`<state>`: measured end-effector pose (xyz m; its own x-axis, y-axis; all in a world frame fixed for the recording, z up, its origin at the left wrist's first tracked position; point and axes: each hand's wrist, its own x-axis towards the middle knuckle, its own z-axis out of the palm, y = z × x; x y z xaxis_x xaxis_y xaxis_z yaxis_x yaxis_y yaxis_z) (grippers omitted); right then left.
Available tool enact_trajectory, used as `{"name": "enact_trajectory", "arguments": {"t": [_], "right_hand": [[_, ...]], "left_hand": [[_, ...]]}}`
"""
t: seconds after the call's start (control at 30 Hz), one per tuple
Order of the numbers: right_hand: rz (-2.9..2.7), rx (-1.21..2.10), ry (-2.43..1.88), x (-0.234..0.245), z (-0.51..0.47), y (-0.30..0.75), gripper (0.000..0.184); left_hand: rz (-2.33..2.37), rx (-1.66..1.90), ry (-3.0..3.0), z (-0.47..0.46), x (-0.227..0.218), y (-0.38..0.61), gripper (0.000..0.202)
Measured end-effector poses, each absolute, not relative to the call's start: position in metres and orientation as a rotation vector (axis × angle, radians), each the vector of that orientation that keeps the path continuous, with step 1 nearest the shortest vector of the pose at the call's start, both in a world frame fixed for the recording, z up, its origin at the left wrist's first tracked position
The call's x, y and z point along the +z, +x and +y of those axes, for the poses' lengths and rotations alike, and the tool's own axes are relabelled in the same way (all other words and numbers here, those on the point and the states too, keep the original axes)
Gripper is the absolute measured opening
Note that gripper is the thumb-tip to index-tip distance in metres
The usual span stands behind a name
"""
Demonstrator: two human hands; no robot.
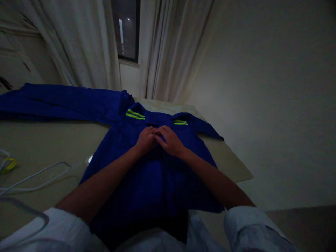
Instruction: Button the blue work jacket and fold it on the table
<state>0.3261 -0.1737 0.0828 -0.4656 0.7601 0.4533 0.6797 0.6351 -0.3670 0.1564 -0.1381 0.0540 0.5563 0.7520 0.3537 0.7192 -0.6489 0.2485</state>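
A dark blue jacket with pairs of yellow-green stripes near the collar lies spread on the table, its front facing up. One sleeve stretches out along the table's far left; the other angles out to the right. Just below the collar, my left hand and my right hand meet at the jacket's front edge. The fingers of both hands are bent and pressed together there, closed on the cloth near the top of the front opening. Any button or fastener under the fingertips is hidden.
The pale table has a corner at the right, close to the wall. A white cable and a yellow item lie at the left. Light curtains hang beyond, around a dark window.
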Motion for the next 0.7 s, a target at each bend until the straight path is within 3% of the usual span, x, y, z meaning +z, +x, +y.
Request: {"name": "enact_trajectory", "arguments": {"t": [0.1,0.17,0.27,0.33,0.47,0.53,0.7], "right_hand": [[-2.103,0.209,-1.097,0.079,-0.267,0.338,0.027],[-2.168,0.316,-1.046,0.068,-0.322,0.347,0.035],[-2.423,0.492,-0.950,0.047,-0.381,0.356,0.050],[-2.452,0.419,-1.038,0.031,-0.403,0.356,0.051],[-2.376,0.107,-1.237,0.004,-0.415,0.347,0.060],[-2.395,-0.011,-1.263,-0.005,-0.413,0.340,0.051],[-2.443,-0.162,-1.231,-0.013,-0.410,0.328,0.008]], "left_hand": [[1.141,0.530,2.753,-0.225,0.067,0.145,0.028],[1.101,0.385,2.647,-0.298,0.062,0.134,0.029],[0.810,0.129,2.518,-0.391,0.030,0.115,0.023],[0.752,0.061,2.338,-0.424,-0.002,0.105,0.024],[1.030,0.384,1.645,-0.423,-0.053,0.109,0.026],[1.114,0.542,1.318,-0.411,-0.063,0.120,0.030],[1.195,0.592,1.059,-0.405,-0.062,0.141,0.034]]}}
